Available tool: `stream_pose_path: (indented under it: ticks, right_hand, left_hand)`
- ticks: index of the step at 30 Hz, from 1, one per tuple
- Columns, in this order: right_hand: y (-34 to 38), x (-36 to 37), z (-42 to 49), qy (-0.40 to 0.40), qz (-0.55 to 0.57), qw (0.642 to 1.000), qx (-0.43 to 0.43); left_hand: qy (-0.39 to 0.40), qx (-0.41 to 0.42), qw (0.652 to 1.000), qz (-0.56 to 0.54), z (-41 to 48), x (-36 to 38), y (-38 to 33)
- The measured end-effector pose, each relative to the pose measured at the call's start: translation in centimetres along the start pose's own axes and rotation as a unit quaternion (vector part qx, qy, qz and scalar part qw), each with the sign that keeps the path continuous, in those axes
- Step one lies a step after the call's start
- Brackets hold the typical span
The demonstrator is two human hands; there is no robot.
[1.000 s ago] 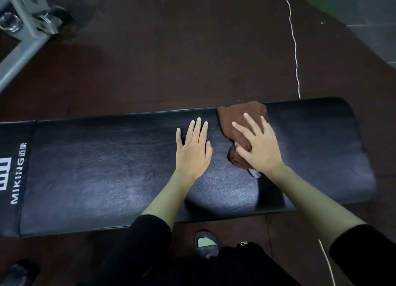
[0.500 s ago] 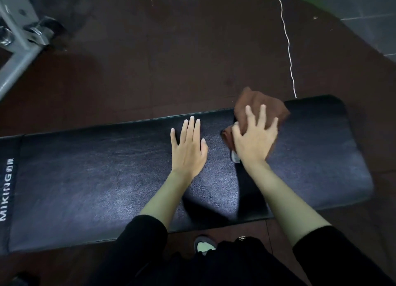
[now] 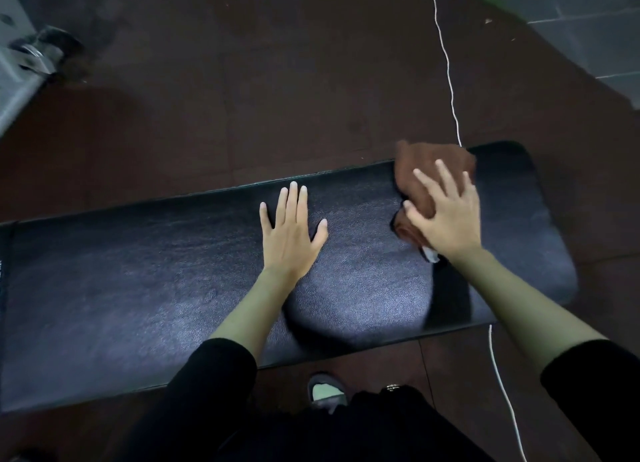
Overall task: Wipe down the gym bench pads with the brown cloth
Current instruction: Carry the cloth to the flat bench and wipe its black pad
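A long black bench pad (image 3: 156, 288) runs across the view. My left hand (image 3: 291, 233) lies flat on its middle, fingers spread, holding nothing. The crumpled brown cloth (image 3: 429, 164) sits near the pad's far edge toward the right end, partly hanging over that edge. My right hand (image 3: 446, 212) presses down on the cloth with fingers spread, covering its near part. A small white tag pokes out under the wrist.
Dark reddish rubber floor surrounds the bench. A thin white cord (image 3: 446, 67) runs from the top down behind the pad and reappears at the lower right. A grey metal frame (image 3: 20, 70) stands at the far left. My shoe (image 3: 325, 392) is below the pad.
My right hand has slid the cloth to the right along the pad's far edge. My left hand stays flat on the pad.
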State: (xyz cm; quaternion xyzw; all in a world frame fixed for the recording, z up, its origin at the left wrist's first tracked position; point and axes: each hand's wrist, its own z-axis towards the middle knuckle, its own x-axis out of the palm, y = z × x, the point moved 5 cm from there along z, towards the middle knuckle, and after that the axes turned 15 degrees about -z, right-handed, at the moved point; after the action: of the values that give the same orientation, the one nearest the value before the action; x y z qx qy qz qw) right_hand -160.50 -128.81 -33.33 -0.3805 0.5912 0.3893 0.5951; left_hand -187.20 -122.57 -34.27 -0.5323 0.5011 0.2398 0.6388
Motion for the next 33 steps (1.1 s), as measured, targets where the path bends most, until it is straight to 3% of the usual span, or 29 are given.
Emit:
stream_pose_path:
  ticks: [3,7,13,25,33]
  right_hand:
    - [-3.1,-0.2,0.0,0.005,0.023,0.993,0.119]
    - [-2.4,-0.4,-1.1,0.014,0.043,0.984,0.174]
    - [1.8,-0.2,-5.5,0.023,0.022,0.994,0.101]
    - [6.0,-0.8,-8.5,0.020,0.056,0.996,0.067]
    - [8.9,-1.4,-8.5,0.067,0.088,0.992,0.057]
  left_hand:
    - [-0.008,-0.001,1.000,-0.004,-0.1,0.0,-0.1]
    - [-0.010,0.008,1.000,-0.016,-0.9,0.2,-1.1]
    - [-0.008,0.017,1.000,-0.024,-2.3,0.8,-2.1]
    - [-0.004,0.013,1.000,-0.027,-2.9,0.6,-1.8]
    - [-0.003,0.001,0.999,-0.045,-3.6,-0.3,-1.6]
